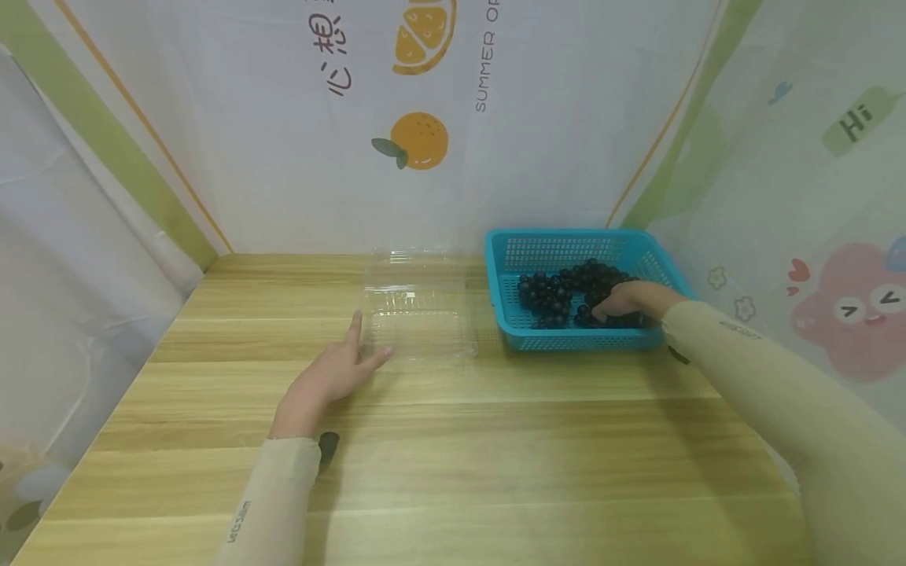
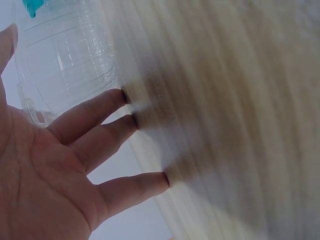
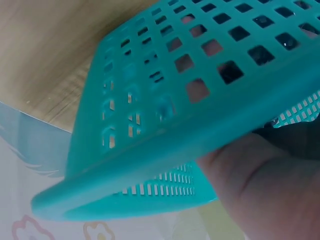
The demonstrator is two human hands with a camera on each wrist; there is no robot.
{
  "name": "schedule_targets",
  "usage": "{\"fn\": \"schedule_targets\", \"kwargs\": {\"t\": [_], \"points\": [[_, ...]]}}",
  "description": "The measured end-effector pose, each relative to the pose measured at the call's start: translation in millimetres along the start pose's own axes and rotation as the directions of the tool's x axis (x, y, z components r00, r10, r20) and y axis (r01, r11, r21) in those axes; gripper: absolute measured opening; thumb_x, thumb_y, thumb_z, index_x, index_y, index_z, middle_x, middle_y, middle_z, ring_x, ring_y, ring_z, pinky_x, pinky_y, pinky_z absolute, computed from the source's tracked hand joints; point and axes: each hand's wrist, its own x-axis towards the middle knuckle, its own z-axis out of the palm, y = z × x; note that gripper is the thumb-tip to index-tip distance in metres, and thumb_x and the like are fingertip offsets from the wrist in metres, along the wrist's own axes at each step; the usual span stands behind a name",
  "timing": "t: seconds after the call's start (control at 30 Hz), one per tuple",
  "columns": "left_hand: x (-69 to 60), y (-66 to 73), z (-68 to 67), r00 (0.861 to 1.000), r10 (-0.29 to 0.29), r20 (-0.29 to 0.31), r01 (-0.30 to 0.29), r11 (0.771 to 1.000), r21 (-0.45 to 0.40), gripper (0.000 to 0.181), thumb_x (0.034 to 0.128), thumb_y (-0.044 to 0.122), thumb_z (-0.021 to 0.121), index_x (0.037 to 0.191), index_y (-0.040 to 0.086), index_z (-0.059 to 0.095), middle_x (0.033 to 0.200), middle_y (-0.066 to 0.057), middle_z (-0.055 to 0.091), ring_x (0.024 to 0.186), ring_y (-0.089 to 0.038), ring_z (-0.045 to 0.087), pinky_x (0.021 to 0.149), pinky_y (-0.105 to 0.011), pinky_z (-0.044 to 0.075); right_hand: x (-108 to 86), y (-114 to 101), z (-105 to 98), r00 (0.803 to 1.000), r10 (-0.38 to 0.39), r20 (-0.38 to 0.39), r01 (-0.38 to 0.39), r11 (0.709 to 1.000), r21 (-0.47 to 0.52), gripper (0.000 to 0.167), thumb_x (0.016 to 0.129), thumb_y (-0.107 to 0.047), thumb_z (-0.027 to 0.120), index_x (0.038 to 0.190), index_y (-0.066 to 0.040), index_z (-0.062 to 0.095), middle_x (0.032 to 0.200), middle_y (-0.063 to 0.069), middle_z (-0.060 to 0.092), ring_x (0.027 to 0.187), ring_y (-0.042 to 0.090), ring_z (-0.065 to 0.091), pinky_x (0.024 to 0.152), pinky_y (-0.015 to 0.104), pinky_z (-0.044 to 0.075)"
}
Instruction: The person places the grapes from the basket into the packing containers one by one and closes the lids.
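A clear plastic clamshell box [image 1: 418, 334] lies with its lid raised at the back on the wooden table. At its left front corner is my left hand [image 1: 333, 373], fingers spread and straight. In the left wrist view, the fingertips [image 2: 131, 121] touch the tabletop beside the box. To the right stands a blue perforated basket [image 1: 580, 339] with bunches of dark grapes [image 1: 545, 297] inside. My right hand [image 1: 630, 300] reaches over the basket's right end, thumb against the grapes. Its fingers are mostly hidden by grapes and basket wall, so the grip does not show.
The wooden table [image 1: 453, 464] meets a printed white curtain [image 1: 269, 157] at the back. Another printed curtain [image 1: 800, 236] hangs close to the basket's right side. A white curtain [image 1: 85, 236] borders the left side.
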Motion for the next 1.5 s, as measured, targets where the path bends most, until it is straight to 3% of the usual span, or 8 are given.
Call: {"fn": "schedule_targets", "kwargs": {"t": [0.27,0.43,0.67,0.73,0.83,0.97,1.27,1.5], "points": [[0.7,-1.1,0.8,1.000,0.005,-0.003,-0.005,1.000,-0.001,0.107,0.1059,0.072,0.040,0.169,0.008,-0.019,0.159,-0.034,0.047,0.144,-0.055,0.050,0.120,-0.070,0.040,-0.2,-3.1,-1.3,1.000,0.025,-0.003,-0.025,0.999,0.022,0.095,0.103,-0.039,0.056,0.166,0.011,0.006,0.171,0.039,0.004,0.151,0.055,0.035,0.108,0.056,0.055],[0.4,-1.0,0.7,1.000,0.009,-0.005,-0.009,1.000,-0.004,0.107,0.1059,0.072,0.040,0.169,0.009,-0.020,0.160,-0.033,0.046,0.145,-0.055,0.049,0.121,-0.070,0.039,0.4,-4.3,-2.9,1.000,0.030,0.000,-0.030,0.999,0.022,0.092,0.103,-0.038,0.059,0.166,0.011,0.012,0.172,0.038,0.003,0.149,0.051,0.038,0.098,0.048,0.058],[0.1,-1.0,1.0,1.000,0.012,-0.009,-0.012,1.000,0.001,0.107,0.1060,0.072,0.039,0.168,0.009,-0.020,0.161,-0.034,0.045,0.146,-0.056,0.047,0.121,-0.071,0.038,1.5,-4.7,-4.2,1.000,0.022,0.008,-0.022,0.999,0.031,0.085,0.106,-0.037,0.056,0.165,0.010,0.017,0.172,0.038,-0.001,0.153,0.053,0.031,0.104,0.053,0.057],[0.2,-1.0,1.1,1.000,0.013,-0.007,-0.013,1.000,-0.002,0.107,0.1061,0.072,0.039,0.168,0.010,-0.021,0.161,-0.034,0.044,0.146,-0.056,0.047,0.122,-0.071,0.037,1.0,-5.0,-4.9,1.000,0.026,-0.008,-0.026,0.999,0.025,0.085,0.106,-0.037,0.057,0.165,0.011,0.019,0.172,0.038,0.003,0.149,0.051,0.038,0.099,0.050,0.059],[0.3,-0.7,1.2,1.000,0.014,-0.005,-0.014,1.000,-0.007,0.107,0.1061,0.072,0.039,0.168,0.011,-0.022,0.161,-0.034,0.044,0.146,-0.056,0.047,0.121,-0.071,0.037,-0.4,-5.5,-6.8,0.999,0.041,-0.018,-0.040,0.998,0.042,0.087,0.104,-0.034,0.059,0.165,0.010,0.017,0.171,0.037,0.008,0.125,0.041,0.053,0.086,0.041,0.060],[-0.2,-0.5,1.4,1.000,0.016,-0.007,-0.016,1.000,-0.004,0.108,0.1046,0.076,0.037,0.168,0.011,-0.022,0.161,-0.033,0.044,0.147,-0.056,0.046,0.121,-0.072,0.037,-5.8,-7.8,-10.8,0.999,0.043,-0.017,-0.042,0.997,0.072,0.089,0.099,-0.029,0.062,0.166,0.008,0.016,0.172,0.036,0.008,0.102,0.030,0.054,0.073,0.035,0.058],[-3.6,-2.0,2.6,1.000,0.017,-0.011,-0.017,1.000,-0.015,0.107,0.1054,0.075,0.037,0.168,0.011,-0.023,0.163,-0.032,0.043,0.148,-0.055,0.045,0.122,-0.072,0.036,-11.6,-12.5,-18.8,0.999,-0.010,-0.035,0.012,0.999,0.051,0.085,0.098,-0.027,0.063,0.164,0.008,0.023,0.173,0.034,0.012,0.125,0.037,0.057,0.091,0.045,0.065],[-2.6,-0.9,2.1,1.000,0.015,-0.006,-0.016,1.000,-0.019,0.107,0.1054,0.074,0.038,0.168,0.011,-0.021,0.164,-0.030,0.042,0.148,-0.055,0.045,0.122,-0.071,0.036,-21.2,-12.6,-27.5,0.996,-0.007,-0.094,0.006,1.000,-0.009,0.079,0.093,-0.025,0.065,0.155,0.011,0.033,0.168,0.036,0.020,0.105,0.032,0.061,0.085,0.042,0.066]]}}
